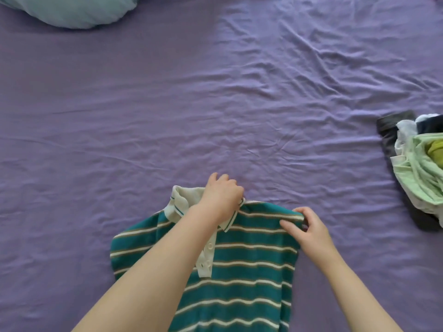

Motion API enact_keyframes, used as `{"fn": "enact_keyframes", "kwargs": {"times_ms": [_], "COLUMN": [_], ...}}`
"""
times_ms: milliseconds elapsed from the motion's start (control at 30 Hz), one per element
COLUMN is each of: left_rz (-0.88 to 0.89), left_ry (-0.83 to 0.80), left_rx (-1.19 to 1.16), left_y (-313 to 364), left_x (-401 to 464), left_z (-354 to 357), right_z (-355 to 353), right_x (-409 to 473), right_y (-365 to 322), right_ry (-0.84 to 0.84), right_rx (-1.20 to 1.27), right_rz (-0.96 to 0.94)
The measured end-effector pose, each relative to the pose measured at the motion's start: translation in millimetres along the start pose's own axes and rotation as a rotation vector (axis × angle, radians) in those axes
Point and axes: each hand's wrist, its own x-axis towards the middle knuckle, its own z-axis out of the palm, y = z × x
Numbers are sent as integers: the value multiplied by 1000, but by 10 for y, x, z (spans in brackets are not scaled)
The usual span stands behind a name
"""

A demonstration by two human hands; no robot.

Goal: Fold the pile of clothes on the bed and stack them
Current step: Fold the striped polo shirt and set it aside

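Observation:
A teal polo shirt (242, 264) with white and brown stripes and a cream collar lies face up on the purple bed sheet (191, 116), near the bottom of the view. My left hand (221, 196) grips the collar at its right side, fingers curled. At the shirt's right shoulder edge my right hand (305, 227) pinches the fabric, which looks folded inward there. The shirt's lower part runs out of the frame.
A loose pile of clothes (417, 168), pale green, white, dark grey and yellow-green, sits at the right edge of the bed. A light blue pillow (72, 10) lies at the top left. Wrinkled sheet fills the middle.

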Motion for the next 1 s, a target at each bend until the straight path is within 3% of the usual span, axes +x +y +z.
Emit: {"fn": "enact_keyframes", "kwargs": {"times_ms": [67,133,267,367,467,533,633,733,833,900,1000], "left_rz": [-48,-102,-205,-285,-401,-534,-725,-673,-631,-627,-700], "left_ry": [31,79,203,349,463,487,312,110,-13,-25,123], "left_rx": [-135,-222,-241,-344,-383,-413,-521,-662,-718,-798,-895], "left_y": [-32,-33,-47,-154,-411,-647,-1003,-1231,-1342,-1389,-1486], "left_x": [2,21,-44,-285,-693,-987,-1345,-1560,-1701,-1777,-1871], "left_z": [-10,18,147,248,352,442,582,668,693,718,708], "right_z": [-54,-100,-124,-29,241,527,1051,1482,1650,1614,1471], "right_x": [-17,20,142,84,-102,-244,-442,-594,-610,-526,-383], "right_y": [-32,-53,-62,-93,-255,-381,-560,-684,-736,-755,-782], "right_ry": [39,100,154,138,283,244,69,-63,-56,21,44], "right_rx": [164,152,-129,-474,-725,-785,-791,-758,-656,-568,-559], "right_rz": [9,6,-18,-130,-379,-530,-675,-776,-634,-481,-392]}}
